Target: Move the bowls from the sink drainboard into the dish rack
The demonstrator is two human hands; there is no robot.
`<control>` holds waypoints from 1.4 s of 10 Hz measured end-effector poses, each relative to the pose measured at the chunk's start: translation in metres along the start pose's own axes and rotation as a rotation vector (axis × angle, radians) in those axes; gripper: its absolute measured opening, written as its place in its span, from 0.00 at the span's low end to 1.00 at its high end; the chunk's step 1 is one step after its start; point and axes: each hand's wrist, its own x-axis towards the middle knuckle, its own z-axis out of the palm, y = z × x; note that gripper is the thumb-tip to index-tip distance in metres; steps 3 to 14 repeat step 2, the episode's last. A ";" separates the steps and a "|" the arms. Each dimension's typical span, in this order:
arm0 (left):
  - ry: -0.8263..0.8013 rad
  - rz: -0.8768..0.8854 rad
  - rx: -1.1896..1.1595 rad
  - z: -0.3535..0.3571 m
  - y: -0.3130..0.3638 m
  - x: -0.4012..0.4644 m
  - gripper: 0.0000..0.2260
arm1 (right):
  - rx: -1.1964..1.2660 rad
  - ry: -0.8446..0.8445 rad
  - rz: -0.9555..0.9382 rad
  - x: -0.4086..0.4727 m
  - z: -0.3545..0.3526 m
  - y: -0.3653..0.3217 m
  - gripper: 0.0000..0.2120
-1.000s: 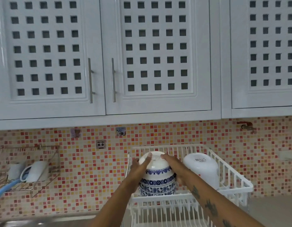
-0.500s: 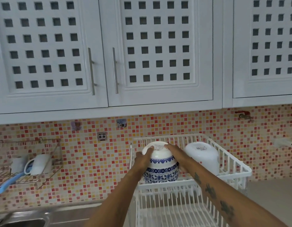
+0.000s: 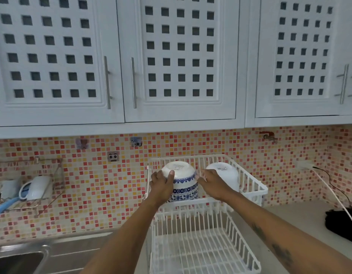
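Note:
A white bowl with blue floral bands [image 3: 184,176] sits upside down in the left part of the white dish rack's [image 3: 252,185] upper tier; the bands suggest a stack of nested bowls. My left hand [image 3: 162,184] grips its left side, thumb up on the white base. My right hand [image 3: 209,180] lies against its right side at the blue band. A plain white bowl [image 3: 225,173] leans upside down just right of it, behind my right hand. The steel drainboard [image 3: 78,252] at lower left shows no bowls in its visible part.
The rack's lower tier [image 3: 201,252] sticks out towards me below my arms. A sink basin [image 3: 15,262] is at the bottom left. A wire wall shelf holds a white mug [image 3: 37,186]. A black object [image 3: 341,222] and a white cable [image 3: 329,186] lie on the counter to the right.
The view has tilted down and the drainboard shows more. My right hand slid from the bowl's top to its right side; my left hand stays on the left side.

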 end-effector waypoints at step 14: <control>0.024 0.106 0.172 0.006 0.008 -0.046 0.27 | -0.302 0.042 -0.100 -0.047 -0.010 0.026 0.27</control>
